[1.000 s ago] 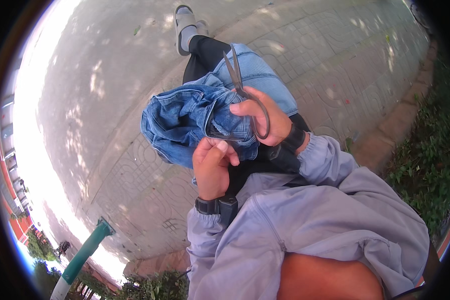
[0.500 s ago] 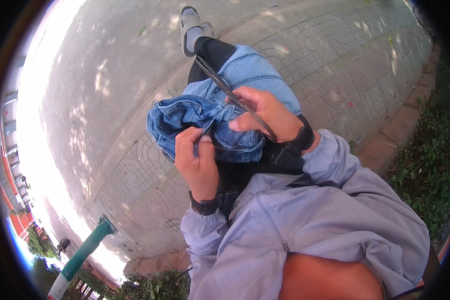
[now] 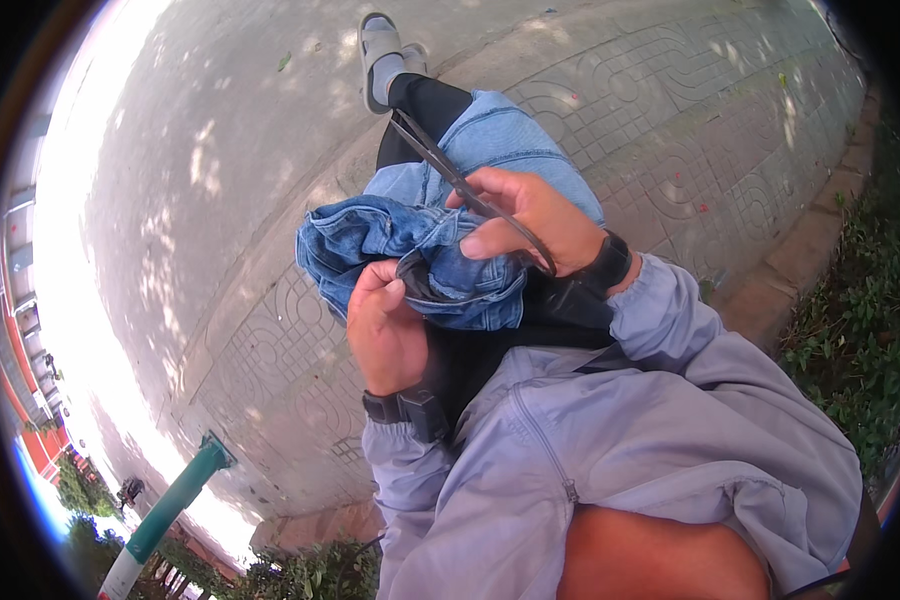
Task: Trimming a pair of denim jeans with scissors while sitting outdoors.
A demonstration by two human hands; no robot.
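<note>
A bunched blue denim garment [image 3: 355, 232] lies across my lap, its folds gathered up around a dark opening. My left hand [image 3: 385, 335] is closed, thumb against forefinger, on the near edge of this denim. In my right hand [image 3: 545, 225] is a pair of dark scissors [image 3: 432, 155], with the blades pointing away toward my foot and slightly parted at the tips. The right thumb rests over the denim beside the scissors. Where the right fingers go round the handles is partly hidden.
Lighter denim [image 3: 515, 135] covers my raised leg, above a sandalled foot [image 3: 380, 55]. Patterned paving [image 3: 670, 130] surrounds me, with a brick kerb [image 3: 770, 290] and plants [image 3: 850, 330] at right. A green and white post [image 3: 175, 500] stands at lower left.
My left hand has moved slightly down and left, turning its wrist. The pinched denim edge has folded open and shows a darker inner side. The right hand and scissors have hardly moved.
</note>
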